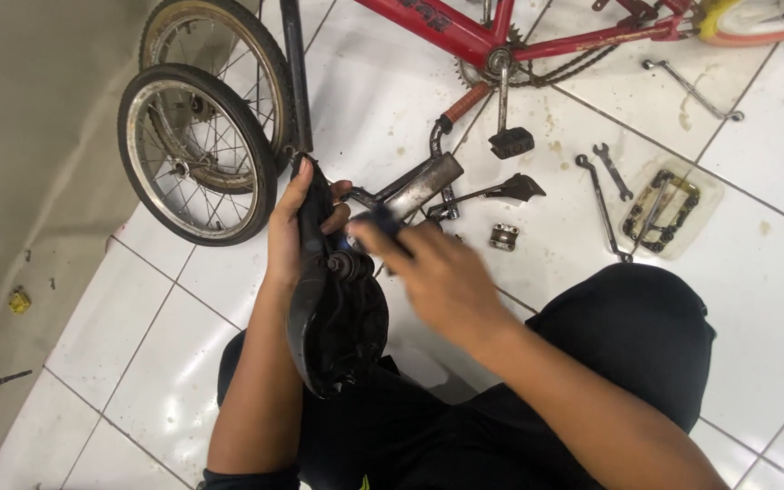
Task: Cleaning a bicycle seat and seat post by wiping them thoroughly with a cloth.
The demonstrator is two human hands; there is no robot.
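Note:
A black bicycle saddle (338,318) lies upside down over my lap. My left hand (294,222) grips its narrow nose and holds it steady. My right hand (433,272) is blurred with motion at the saddle's clamp (347,266); its fingers pinch a small dark blue tool (378,220) there. A grey metal seat post with a stem (419,186) lies on the white tiles just beyond both hands.
Two small spoked wheels (197,150) lean at the upper left. A red bicycle frame (465,36) with crank and pedal (510,141) lies at the top. Spanners (602,204), a small clamp block (504,237) and a clear tray of parts (669,209) sit to the right.

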